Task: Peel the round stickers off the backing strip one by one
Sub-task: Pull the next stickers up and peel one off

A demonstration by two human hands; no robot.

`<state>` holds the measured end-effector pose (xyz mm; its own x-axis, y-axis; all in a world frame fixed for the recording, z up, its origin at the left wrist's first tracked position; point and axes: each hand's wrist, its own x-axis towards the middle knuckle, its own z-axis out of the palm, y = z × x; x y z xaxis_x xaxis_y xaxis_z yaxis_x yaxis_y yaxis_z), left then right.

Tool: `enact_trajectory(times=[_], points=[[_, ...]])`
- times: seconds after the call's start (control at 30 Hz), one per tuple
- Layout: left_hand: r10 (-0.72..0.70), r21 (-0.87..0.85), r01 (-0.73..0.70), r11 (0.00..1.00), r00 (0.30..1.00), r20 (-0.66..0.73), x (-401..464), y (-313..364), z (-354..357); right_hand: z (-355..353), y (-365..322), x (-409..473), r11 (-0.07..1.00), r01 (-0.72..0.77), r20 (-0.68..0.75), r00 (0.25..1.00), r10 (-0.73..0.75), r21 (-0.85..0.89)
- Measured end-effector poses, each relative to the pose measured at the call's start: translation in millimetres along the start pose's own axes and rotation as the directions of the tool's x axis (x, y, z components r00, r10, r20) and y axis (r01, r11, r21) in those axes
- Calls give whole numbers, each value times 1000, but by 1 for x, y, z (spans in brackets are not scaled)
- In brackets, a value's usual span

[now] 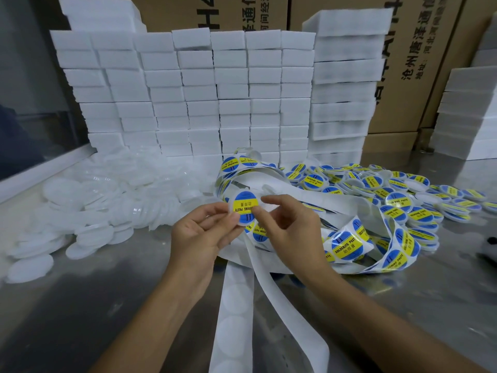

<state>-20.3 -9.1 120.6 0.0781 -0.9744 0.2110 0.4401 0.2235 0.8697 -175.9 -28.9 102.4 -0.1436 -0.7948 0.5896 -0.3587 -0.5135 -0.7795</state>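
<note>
Above the metal table (94,305), my left hand (201,238) grips a round white lid that carries a blue and yellow round sticker (243,207). My right hand (285,224) pinches that sticker's right edge with thumb and forefinger. The white backing strip (357,251) with more blue and yellow stickers loops under and to the right of my hands. Its bare end (236,305), marked with round empty outlines, hangs toward me.
A heap of plain white lids (102,200) lies at the left. A pile of lids with stickers on them (390,189) lies at the right. Stacked white boxes (201,98) and brown cartons (419,49) wall off the back.
</note>
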Motion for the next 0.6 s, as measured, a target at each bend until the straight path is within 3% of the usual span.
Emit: enact_trajectory(times=[0.13, 0.33, 0.6], points=[[-49, -110, 54, 993, 998, 45, 1, -2, -1, 11, -3, -9, 999, 8, 114, 993, -12, 38], [-97, -56, 104, 993, 989, 115, 0, -4, 0, 0, -5, 3, 964, -70, 94, 994, 47, 258], [-53, -3, 54, 999, 988, 147, 1, -5, -1, 4, -6, -2, 969, -131, 123, 987, 107, 207]])
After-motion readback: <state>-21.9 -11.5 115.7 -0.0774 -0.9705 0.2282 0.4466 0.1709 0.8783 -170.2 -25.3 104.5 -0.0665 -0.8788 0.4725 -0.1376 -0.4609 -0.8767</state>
